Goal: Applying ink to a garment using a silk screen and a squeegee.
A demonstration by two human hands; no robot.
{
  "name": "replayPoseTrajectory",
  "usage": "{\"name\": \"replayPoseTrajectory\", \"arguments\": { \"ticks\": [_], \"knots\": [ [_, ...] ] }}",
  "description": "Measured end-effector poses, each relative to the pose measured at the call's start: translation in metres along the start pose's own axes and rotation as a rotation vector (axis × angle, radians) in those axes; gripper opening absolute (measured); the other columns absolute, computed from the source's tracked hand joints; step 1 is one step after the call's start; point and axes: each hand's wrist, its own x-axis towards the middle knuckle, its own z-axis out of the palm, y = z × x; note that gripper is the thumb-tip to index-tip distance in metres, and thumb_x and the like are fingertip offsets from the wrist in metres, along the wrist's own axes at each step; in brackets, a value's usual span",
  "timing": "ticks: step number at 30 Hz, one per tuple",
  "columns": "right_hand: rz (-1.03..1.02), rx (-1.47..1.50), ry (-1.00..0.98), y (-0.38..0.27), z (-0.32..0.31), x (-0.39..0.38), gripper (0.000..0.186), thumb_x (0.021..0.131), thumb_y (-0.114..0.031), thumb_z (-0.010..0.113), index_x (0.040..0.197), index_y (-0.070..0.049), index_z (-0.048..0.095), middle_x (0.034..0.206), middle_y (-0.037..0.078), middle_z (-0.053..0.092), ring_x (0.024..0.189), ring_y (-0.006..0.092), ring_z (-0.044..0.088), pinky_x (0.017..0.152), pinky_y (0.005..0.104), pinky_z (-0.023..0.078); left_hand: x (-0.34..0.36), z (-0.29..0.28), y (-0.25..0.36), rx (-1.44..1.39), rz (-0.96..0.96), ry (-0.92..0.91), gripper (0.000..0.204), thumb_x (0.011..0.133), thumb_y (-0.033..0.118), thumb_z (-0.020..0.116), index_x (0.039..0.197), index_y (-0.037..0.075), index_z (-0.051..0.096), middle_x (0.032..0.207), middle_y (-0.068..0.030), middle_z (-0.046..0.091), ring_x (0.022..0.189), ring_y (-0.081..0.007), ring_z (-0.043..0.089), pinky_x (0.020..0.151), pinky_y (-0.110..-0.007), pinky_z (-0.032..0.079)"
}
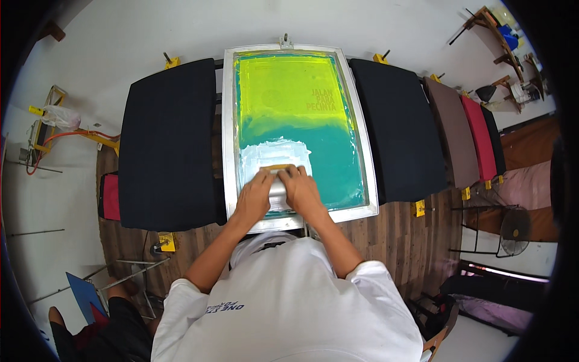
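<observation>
Both my hands grip a squeegee (pixel 278 167) with a tan edge, close to the near end of a screen printing frame (pixel 229 133). My left hand (pixel 256 194) is closed on its left part, and my right hand (pixel 300 188) on its right part, the two almost touching. White ink (pixel 276 151) lies thick on the mesh just beyond the squeegee and to its left. The frame's mesh is teal (pixel 332 151) at the near part and yellow-green (pixel 283 78) at the far part, with some lettering at the far right. My fingertips partly hide the squeegee.
Platens with dark cloth flank the frame, left (pixel 169 145) and right (pixel 398 133). Further right are a brown platen (pixel 452 133) and a red one (pixel 479 139). A standing fan (pixel 515 232) is at the right. A person's legs (pixel 120 320) show at lower left.
</observation>
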Motion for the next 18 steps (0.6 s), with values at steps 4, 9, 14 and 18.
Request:
{"name": "replayPoseTrajectory", "arguments": {
  "ticks": [4,9,14,18],
  "knots": [
    [0.020,0.030,-0.085,-0.018,0.001,-0.046,0.046,0.069,0.004,0.066,0.114,-0.004,0.062,0.116,0.018,0.055,0.107,0.0364,0.054,0.076,0.0463,0.051,-0.048,0.008,0.015,0.014,-0.042,-0.157,0.062,0.071,-0.014,0.057,0.132,-0.004,0.050,0.137,-0.0263,0.048,0.127,-0.0437,0.050,0.103,-0.049,0.044],
    [0.028,0.079,-0.266,-0.029,-0.028,-0.051,0.055,0.062,0.003,0.070,0.116,-0.007,0.062,0.115,0.016,0.060,0.104,0.0374,0.057,0.081,0.0461,0.053,-0.052,-0.023,0.038,-0.086,-0.148,-0.299,0.057,0.073,-0.012,0.055,0.130,-0.005,0.053,0.129,-0.0271,0.054,0.120,-0.0434,0.055,0.103,-0.048,0.045],
    [0.049,0.003,-0.178,-0.012,-0.030,0.008,0.048,0.064,0.004,0.070,0.110,-0.007,0.066,0.106,0.014,0.065,0.099,0.0366,0.060,0.079,0.0445,0.055,0.005,-0.022,0.009,-0.129,-0.124,-0.125,0.051,0.069,-0.014,0.054,0.119,-0.004,0.060,0.121,-0.0248,0.062,0.111,-0.0430,0.059,0.097,-0.046,0.050],
    [0.032,0.006,-0.058,-0.003,-0.009,0.012,0.046,0.065,0.005,0.068,0.110,-0.006,0.064,0.109,0.015,0.063,0.100,0.0373,0.059,0.079,0.0451,0.054,0.013,-0.009,-0.005,-0.051,-0.056,-0.078,0.050,0.069,-0.015,0.056,0.117,-0.004,0.059,0.120,-0.0234,0.060,0.106,-0.0436,0.060,0.091,-0.049,0.051]
  ]
}}
